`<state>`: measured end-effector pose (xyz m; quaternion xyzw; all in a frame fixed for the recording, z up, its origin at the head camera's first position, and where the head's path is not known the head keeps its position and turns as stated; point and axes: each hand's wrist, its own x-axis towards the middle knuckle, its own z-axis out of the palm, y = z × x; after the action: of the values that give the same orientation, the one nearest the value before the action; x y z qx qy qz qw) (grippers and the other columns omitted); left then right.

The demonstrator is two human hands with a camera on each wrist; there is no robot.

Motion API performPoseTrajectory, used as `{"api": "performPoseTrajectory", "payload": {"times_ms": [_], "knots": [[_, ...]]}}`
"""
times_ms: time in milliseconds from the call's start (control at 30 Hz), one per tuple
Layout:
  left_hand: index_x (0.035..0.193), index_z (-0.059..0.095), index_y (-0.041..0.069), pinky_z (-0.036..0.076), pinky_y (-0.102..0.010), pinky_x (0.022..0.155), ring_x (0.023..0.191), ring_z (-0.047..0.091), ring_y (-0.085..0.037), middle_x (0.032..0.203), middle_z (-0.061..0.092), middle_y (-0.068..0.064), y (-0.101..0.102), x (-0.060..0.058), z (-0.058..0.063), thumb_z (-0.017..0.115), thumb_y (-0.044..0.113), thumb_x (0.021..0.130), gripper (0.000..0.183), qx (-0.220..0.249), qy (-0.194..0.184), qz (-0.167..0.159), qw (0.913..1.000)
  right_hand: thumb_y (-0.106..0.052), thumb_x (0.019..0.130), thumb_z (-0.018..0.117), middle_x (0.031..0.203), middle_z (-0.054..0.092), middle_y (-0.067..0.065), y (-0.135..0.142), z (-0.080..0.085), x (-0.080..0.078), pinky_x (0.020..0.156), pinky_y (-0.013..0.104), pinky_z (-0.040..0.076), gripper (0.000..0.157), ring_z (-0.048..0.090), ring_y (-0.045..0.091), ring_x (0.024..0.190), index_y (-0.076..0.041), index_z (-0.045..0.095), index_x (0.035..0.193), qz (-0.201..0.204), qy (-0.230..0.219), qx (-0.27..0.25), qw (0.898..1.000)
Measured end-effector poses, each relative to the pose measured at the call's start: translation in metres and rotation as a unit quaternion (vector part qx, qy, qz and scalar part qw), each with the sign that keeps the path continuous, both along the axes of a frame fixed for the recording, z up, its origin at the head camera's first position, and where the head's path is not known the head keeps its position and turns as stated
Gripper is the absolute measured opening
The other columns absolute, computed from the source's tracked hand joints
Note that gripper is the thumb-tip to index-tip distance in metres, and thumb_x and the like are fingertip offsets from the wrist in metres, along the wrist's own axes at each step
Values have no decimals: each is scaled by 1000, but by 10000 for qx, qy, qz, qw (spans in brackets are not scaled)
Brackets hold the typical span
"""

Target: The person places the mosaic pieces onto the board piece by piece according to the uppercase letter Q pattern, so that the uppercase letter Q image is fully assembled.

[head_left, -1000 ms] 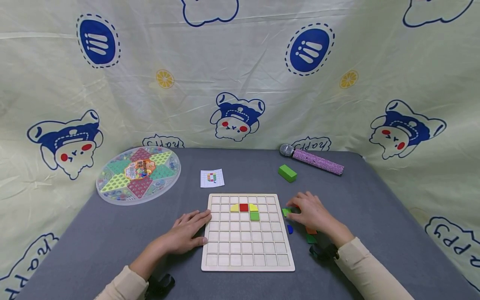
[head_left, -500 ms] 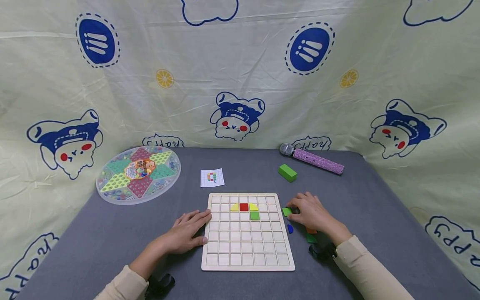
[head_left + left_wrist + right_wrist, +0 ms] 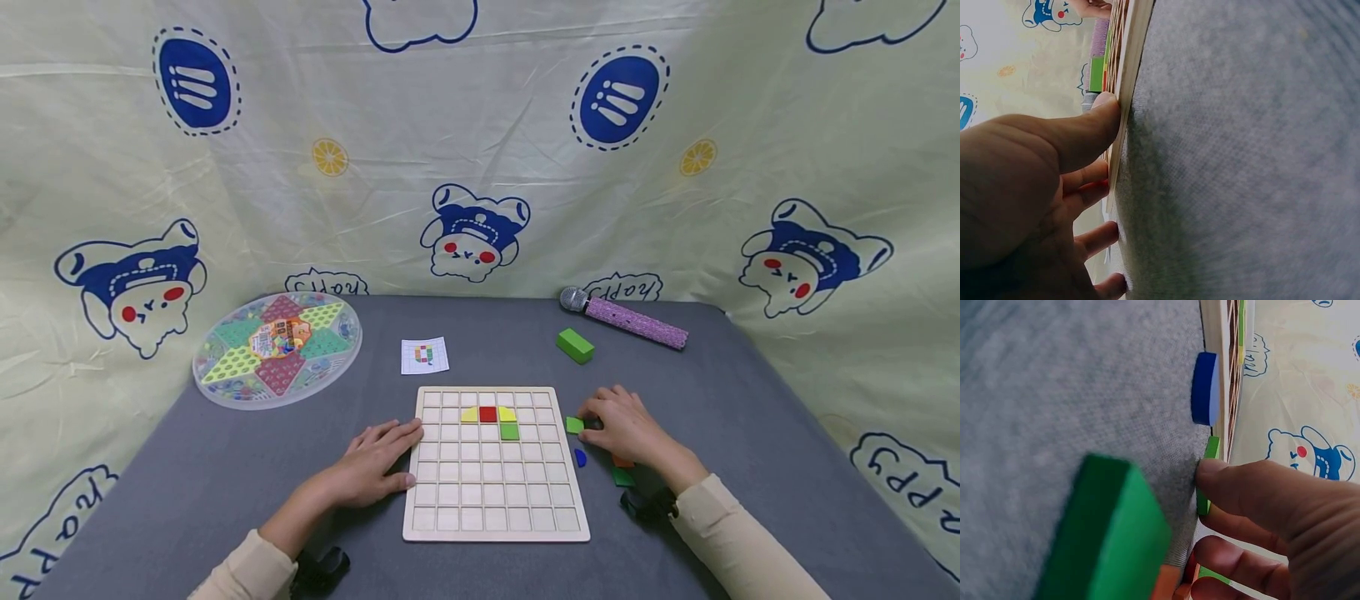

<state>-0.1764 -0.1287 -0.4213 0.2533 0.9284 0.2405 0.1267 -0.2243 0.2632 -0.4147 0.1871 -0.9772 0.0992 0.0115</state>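
Note:
A pale wooden grid board (image 3: 459, 496) lies flat on the table. In its upper rows sit a red square tile (image 3: 487, 414), two yellow tiles (image 3: 507, 414) and a green tile (image 3: 509, 432). My left hand (image 3: 377, 463) rests along the board's left edge, with the thumb and some fingers touching it. Right of the board, my right hand (image 3: 622, 425) pinches a light green tile (image 3: 574, 425) between thumb and index finger, low at the table. A blue curved tile (image 3: 1205, 389) lies nearby, beside the board. Under the right wrist are a dark green piece (image 3: 623, 477) and an orange piece (image 3: 622, 461).
Behind the board lies a small card (image 3: 424, 357) printed with a coloured tile pattern. A green block (image 3: 575, 346) and a glittery purple microphone (image 3: 636, 323) lie at the back right. A round Chinese checkers board (image 3: 277, 350) occupies the back left. A printed cloth (image 3: 390, 233) hangs behind.
The right hand's fingers have shifted slightly at the light green tile, which has moved a touch to the right. The left hand and the board have stayed put.

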Motion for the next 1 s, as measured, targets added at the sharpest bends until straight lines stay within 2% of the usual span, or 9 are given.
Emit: {"api": "performPoseTrajectory", "payload": {"times_ms": [467, 1000], "knots": [[148, 33, 12, 16, -66, 107, 143, 22, -37, 155, 29, -5, 0, -1, -1, 59, 31, 92, 64, -4, 14, -27, 10000, -27, 79, 74, 93, 61, 0, 2, -2, 1, 71, 37, 33, 20, 46, 18, 85, -15, 71, 94, 28, 102, -46, 9999], [148, 33, 12, 17, -66, 106, 143, 21, -37, 155, 29, -5, 1, 1, 2, 59, 32, 92, 64, -24, 10, -7, 10000, -27, 79, 75, 94, 61, 0, 1, 6, 10, 73, 34, 32, 22, 47, 18, 87, -15, 71, 97, 46, 423, -110, 9990]]}}
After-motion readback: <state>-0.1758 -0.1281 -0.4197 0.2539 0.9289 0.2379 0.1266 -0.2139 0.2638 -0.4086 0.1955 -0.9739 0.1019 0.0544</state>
